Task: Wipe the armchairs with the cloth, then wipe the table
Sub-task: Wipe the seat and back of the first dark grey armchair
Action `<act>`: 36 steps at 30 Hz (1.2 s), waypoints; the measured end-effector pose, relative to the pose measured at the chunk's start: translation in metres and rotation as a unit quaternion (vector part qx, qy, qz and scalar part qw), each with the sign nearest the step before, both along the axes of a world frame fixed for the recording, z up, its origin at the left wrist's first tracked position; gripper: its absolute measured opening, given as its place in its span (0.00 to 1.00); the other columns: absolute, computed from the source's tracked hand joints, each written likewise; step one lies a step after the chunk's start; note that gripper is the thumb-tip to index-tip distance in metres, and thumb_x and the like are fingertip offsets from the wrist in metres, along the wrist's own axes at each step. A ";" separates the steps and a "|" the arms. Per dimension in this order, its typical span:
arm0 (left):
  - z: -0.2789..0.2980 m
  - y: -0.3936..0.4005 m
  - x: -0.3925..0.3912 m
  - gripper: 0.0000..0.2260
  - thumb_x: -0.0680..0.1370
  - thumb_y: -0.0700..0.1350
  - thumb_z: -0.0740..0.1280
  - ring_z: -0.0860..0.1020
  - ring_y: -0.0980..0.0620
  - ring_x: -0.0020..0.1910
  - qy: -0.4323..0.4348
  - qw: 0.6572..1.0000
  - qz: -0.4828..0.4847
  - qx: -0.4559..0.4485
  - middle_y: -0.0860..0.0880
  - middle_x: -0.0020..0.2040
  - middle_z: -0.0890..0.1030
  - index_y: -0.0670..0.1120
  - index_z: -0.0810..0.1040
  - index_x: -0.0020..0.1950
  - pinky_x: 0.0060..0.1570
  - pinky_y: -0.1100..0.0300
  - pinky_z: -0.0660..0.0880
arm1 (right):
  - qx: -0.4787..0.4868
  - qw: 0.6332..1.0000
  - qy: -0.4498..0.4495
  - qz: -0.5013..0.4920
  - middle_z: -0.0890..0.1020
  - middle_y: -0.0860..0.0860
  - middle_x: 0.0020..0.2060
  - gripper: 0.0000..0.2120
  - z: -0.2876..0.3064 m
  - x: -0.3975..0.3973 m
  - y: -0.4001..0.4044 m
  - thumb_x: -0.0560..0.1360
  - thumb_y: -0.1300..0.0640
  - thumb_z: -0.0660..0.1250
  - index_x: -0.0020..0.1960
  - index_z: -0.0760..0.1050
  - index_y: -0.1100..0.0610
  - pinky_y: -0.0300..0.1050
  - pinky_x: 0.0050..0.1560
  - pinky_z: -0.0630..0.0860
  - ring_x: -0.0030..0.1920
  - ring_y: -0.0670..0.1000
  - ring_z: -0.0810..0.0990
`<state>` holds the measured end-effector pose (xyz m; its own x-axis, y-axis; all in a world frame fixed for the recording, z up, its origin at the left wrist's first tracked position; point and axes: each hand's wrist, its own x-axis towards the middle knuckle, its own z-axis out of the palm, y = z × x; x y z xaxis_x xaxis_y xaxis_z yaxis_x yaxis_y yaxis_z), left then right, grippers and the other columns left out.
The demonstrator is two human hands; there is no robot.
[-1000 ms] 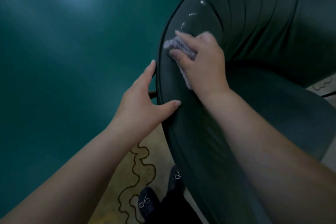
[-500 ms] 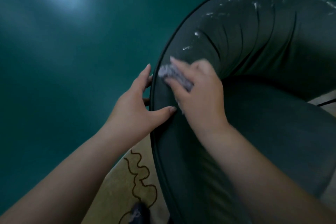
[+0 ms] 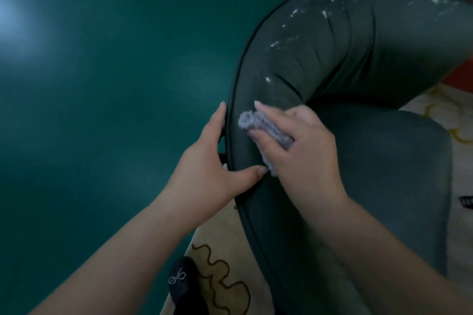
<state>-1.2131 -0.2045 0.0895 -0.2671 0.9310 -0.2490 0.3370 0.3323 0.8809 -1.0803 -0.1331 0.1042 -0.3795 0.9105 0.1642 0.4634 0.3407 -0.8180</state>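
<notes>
A dark grey-green armchair with a curved, padded back fills the right half of the view; whitish worn flecks mark its top edge. My right hand holds a folded lilac-grey cloth between its fingers and presses it on the inner side of the chair's left arm. My left hand rests on the piped outer edge of that arm, fingers straight along the outside and thumb lying over the top. The thumb tip almost touches the cloth's lower end.
A dark green wall stands close on the left. Under the chair lies a cream carpet with a brown wavy pattern. My dark shoe with a small bow shows at the bottom. A red patch sits at the far right.
My right hand has slid the cloth down the chair's arm towards me. My left hand has stayed on the chair's edge, and the view has shifted slightly.
</notes>
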 end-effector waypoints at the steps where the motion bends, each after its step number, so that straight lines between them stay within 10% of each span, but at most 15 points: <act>1: 0.000 0.001 -0.004 0.51 0.58 0.63 0.73 0.68 0.79 0.51 -0.006 1.000 -0.012 -0.001 0.65 0.69 0.67 0.68 0.48 0.74 0.47 0.81 0.65 | -0.001 1.000 0.009 -0.008 0.73 0.47 0.43 0.19 -0.001 -0.001 -0.002 0.72 0.56 0.73 0.62 0.78 0.52 0.27 0.48 0.71 0.45 0.40 0.76; 8: 0.000 0.017 -0.020 0.49 0.62 0.59 0.74 0.62 0.88 0.47 -0.026 0.998 -0.054 0.006 0.60 0.70 0.68 0.67 0.48 0.75 0.41 0.87 0.60 | 0.015 0.995 -0.021 -0.100 0.73 0.54 0.49 0.18 0.007 -0.044 0.068 0.75 0.55 0.70 0.63 0.77 0.56 0.27 0.53 0.69 0.48 0.46 0.76; 13: 0.001 0.040 -0.028 0.49 0.62 0.59 0.74 0.61 0.76 0.60 -0.009 0.998 -0.060 0.016 0.59 0.72 0.67 0.64 0.49 0.76 0.46 0.88 0.57 | -0.039 0.997 0.019 -0.066 0.72 0.42 0.40 0.15 -0.003 -0.008 0.012 0.73 0.56 0.72 0.59 0.80 0.51 0.24 0.38 0.69 0.39 0.37 0.76; 21: 0.004 0.055 -0.030 0.51 0.61 0.61 0.74 0.61 0.89 0.45 0.010 0.997 -0.080 0.007 0.66 0.63 0.66 0.63 0.48 0.77 0.40 0.88 0.58 | 0.057 0.991 -0.016 -0.118 0.71 0.51 0.46 0.15 0.006 -0.047 0.103 0.74 0.55 0.70 0.61 0.79 0.56 0.26 0.48 0.68 0.43 0.44 0.73; 28: 0.013 0.090 -0.041 0.50 0.61 0.59 0.73 0.65 0.79 0.55 0.043 0.996 -0.071 0.016 0.67 0.65 0.65 0.59 0.50 0.78 0.56 0.76 0.62 | 0.000 0.994 0.066 -0.091 0.73 0.46 0.41 0.14 -0.009 -0.017 0.048 0.73 0.57 0.72 0.58 0.80 0.53 0.28 0.35 0.72 0.35 0.41 0.78; 32: 0.014 0.106 -0.049 0.51 0.60 0.61 0.74 0.71 0.62 0.61 0.052 0.996 -0.079 -0.004 0.69 0.63 0.63 0.61 0.49 0.77 0.61 0.64 0.66 | 0.040 0.995 0.028 -0.082 0.73 0.51 0.43 0.15 -0.006 -0.032 0.087 0.73 0.58 0.72 0.58 0.80 0.57 0.36 0.42 0.75 0.40 0.46 0.76; 36: 0.013 0.124 -0.051 0.52 0.59 0.63 0.74 0.69 0.65 0.61 0.068 0.994 -0.083 -0.008 0.70 0.62 0.63 0.60 0.51 0.77 0.59 0.67 0.64 | 0.060 0.988 0.032 -0.141 0.72 0.52 0.43 0.13 -0.002 -0.050 0.149 0.74 0.58 0.71 0.57 0.80 0.58 0.27 0.48 0.70 0.42 0.44 0.73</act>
